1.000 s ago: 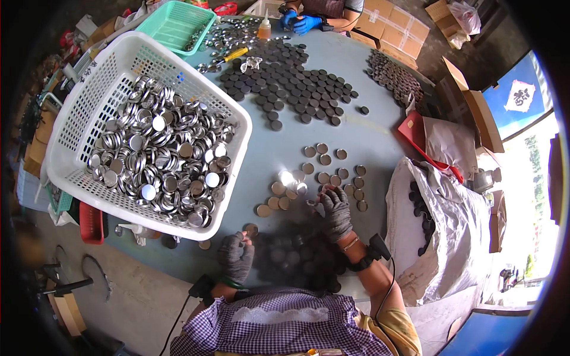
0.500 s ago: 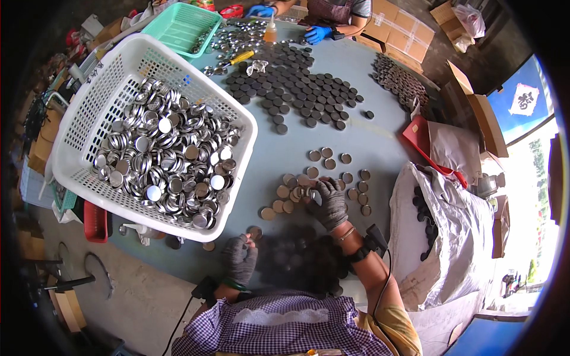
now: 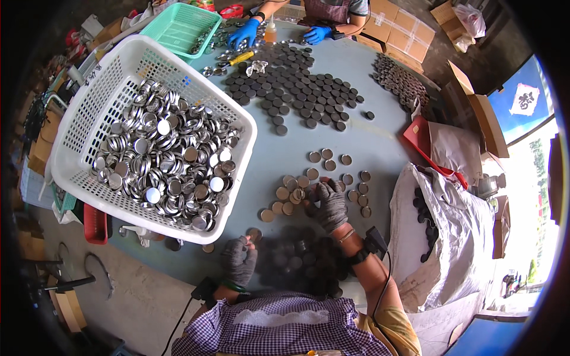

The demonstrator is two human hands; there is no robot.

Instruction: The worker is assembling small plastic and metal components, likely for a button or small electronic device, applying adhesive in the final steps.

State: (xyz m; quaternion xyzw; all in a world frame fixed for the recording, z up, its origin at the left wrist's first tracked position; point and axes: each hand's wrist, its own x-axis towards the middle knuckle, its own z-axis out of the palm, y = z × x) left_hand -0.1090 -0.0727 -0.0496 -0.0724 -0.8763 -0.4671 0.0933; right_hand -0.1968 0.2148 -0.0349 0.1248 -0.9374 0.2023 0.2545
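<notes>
Both gloved hands are sitting lower and closer together than a second ago: the right hand (image 3: 330, 204) is drawing back from the loose discs toward the table's near edge, and the left hand (image 3: 239, 261) is dropping nearer the body. Tilted on the round grey-blue table (image 3: 380, 139), the big white perforated plastic basket (image 3: 77, 127) is spilling its heap of shiny silver metal caps (image 3: 166, 163) toward the person, keeping them within reach. Farther off, a field of dark grey round discs (image 3: 297, 89) is lying flat in rows. Right fingers are curling down onto the small brownish discs (image 3: 294, 194), seemingly gathering them. Left fingers are pinching one brownish disc (image 3: 254, 235) just off the basket's near corner.
</notes>
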